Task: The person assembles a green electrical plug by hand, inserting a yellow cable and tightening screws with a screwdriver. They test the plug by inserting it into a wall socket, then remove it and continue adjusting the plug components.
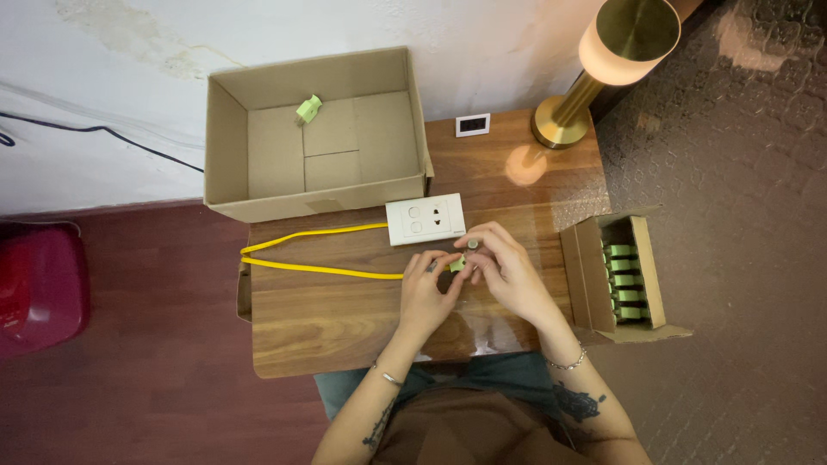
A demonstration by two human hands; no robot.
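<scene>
- Left hand (424, 291) and right hand (506, 269) meet at the tabletop (345, 319) centre, fingertips together on a small green plug (457, 264).
- Left grip: fingers pinched onto the plug from its 9 o'clock side. Closed around it.
- Right grip: fingers curled onto the plug's 3 o'clock end, thumb and index tight on it. Exact contact points are too small to tell.
- Yellow cable (314, 250) runs from the plug toward 9 o'clock, loops back at the tabletop's left edge, returns to the white socket plate (425, 219).
- Socket plate lies flat just at 12 o'clock of the hands, close but apart from them.
- Open cardboard box (226, 146) sits at 11 o'clock of the hands, overhanging the tabletop's far-left corner. One loose green plug piece (308, 108) lies inside near its back wall.
- Smaller carton (588, 275) at 3 o'clock, just off the tabletop's right edge, flaps open. Row of green parts (624, 282) stacked inside.
- Brass lamp (603, 60) at 1 o'clock, base on the tabletop's far-right corner, lit.
- Small white display unit (472, 125) at 12 o'clock, against the wall.
- Red object (39, 288) on the floor at 9 o'clock, well apart.
- Bracelets on both wrists, tattoos on both forearms.
</scene>
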